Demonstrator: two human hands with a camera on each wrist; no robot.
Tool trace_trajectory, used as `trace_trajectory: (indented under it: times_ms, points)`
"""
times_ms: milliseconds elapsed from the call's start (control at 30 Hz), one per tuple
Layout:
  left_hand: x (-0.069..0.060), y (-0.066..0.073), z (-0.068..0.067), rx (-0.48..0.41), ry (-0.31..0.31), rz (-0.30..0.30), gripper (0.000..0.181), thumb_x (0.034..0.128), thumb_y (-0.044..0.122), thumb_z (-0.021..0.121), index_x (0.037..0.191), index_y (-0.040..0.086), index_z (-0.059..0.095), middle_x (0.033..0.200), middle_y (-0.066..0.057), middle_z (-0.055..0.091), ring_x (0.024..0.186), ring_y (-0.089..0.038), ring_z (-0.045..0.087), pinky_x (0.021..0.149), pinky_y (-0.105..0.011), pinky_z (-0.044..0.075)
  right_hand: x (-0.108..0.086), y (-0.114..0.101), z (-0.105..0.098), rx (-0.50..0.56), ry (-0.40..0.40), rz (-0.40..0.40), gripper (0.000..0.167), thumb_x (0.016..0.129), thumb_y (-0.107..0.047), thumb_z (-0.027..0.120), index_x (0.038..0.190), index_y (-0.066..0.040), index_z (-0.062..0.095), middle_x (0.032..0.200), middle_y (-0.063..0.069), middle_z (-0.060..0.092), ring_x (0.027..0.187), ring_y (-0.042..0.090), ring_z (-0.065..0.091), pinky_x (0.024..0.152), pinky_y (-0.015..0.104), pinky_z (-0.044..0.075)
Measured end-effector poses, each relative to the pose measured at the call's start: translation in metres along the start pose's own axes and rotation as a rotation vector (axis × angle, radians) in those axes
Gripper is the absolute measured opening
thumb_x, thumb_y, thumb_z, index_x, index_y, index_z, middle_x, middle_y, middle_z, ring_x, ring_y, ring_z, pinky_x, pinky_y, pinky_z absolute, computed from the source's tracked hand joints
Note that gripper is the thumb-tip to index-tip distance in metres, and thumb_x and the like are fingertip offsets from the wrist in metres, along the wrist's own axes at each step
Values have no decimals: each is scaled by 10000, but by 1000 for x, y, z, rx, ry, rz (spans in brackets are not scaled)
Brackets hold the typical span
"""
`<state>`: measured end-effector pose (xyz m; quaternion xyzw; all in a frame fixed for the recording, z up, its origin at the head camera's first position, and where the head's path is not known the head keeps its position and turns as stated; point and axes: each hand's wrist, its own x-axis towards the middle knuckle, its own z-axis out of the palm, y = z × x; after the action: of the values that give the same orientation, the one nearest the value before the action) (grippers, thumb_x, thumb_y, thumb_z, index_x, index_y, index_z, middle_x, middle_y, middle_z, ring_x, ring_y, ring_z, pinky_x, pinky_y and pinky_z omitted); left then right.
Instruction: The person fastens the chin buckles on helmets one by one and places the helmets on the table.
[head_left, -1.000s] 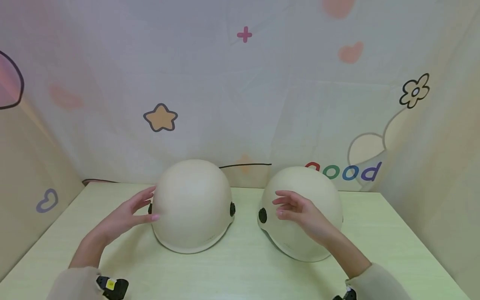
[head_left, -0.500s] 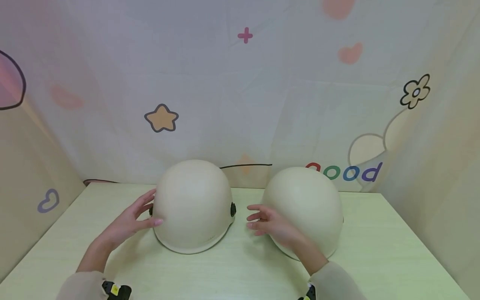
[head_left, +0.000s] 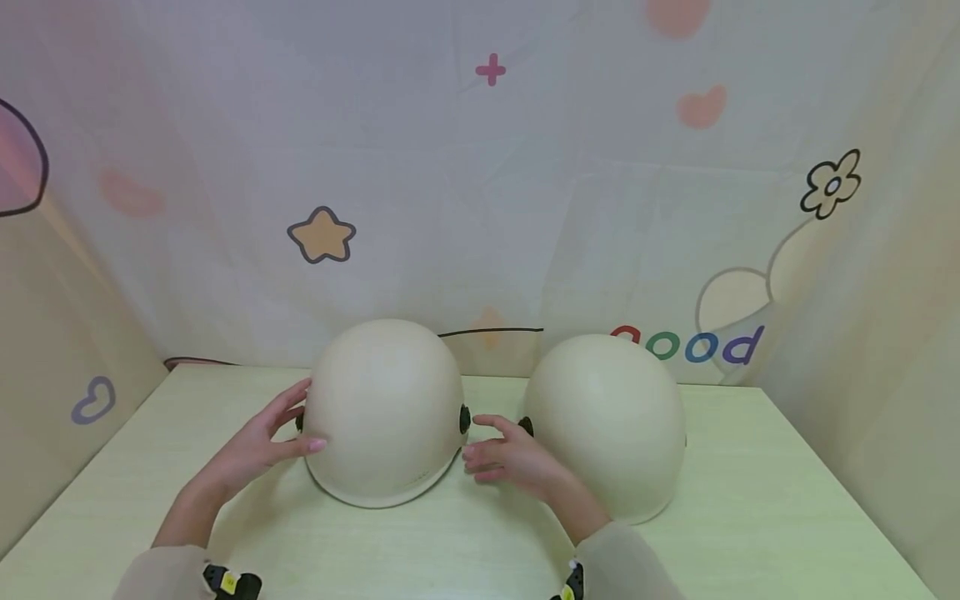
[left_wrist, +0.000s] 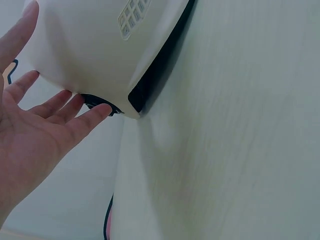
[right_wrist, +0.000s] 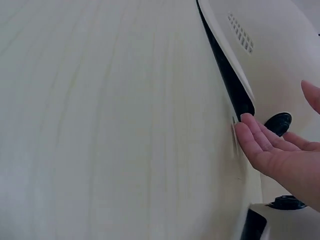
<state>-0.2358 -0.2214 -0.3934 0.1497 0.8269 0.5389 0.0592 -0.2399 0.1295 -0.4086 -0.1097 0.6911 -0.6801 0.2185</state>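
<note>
Two cream-coloured helmets stand dome-up on the table in the head view. At the side of the left helmet [head_left: 382, 408], my left hand [head_left: 251, 450] lies with fingers spread; its fingertips meet the shell around the black side knob in the left wrist view, where the helmet [left_wrist: 85, 45] also shows a vent grille. My right hand [head_left: 521, 462] is in the gap between the helmets, fingers extended towards the left helmet's right edge. In the right wrist view its fingertips [right_wrist: 246, 120] are at the dark lower rim by a black knob [right_wrist: 278, 123]; contact is unclear. The right helmet [head_left: 615, 408] is partly behind my right forearm.
A pale wood-grain table [head_left: 435, 554] bears both helmets. Behind and at the sides hangs a printed cloth [head_left: 420, 183] with stars, hearts and letters. The right helmet's rim [right_wrist: 265, 232] sits close under my right hand in the right wrist view.
My right hand has moved left and slightly down, from in front of the right helmet to the left helmet's right side. My left hand has shifted slightly. Both helmets stay in place.
</note>
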Motion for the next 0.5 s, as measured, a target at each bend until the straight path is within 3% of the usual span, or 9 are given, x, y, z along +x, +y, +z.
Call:
trace_trajectory:
  times_ms: [367,500]
  points:
    - [-2,3,1,3,11,1,866,824,241,687,1474,173,119,1494,-161,109,1332,-399,130,934,-661,246,10,7,8,86,53,13,610,883,-50,568,1378,30,221,1130,233,541,938,295,572,853,421,466]
    - [-2,2,2,3,17,-3,869,821,244,690,1474,181,120,1492,-163,116,1332,-401,130,931,-662,251,11,7,8,98,69,14,674,874,-49,591,1402,7,176,1092,219,527,892,267,565,835,419,476]
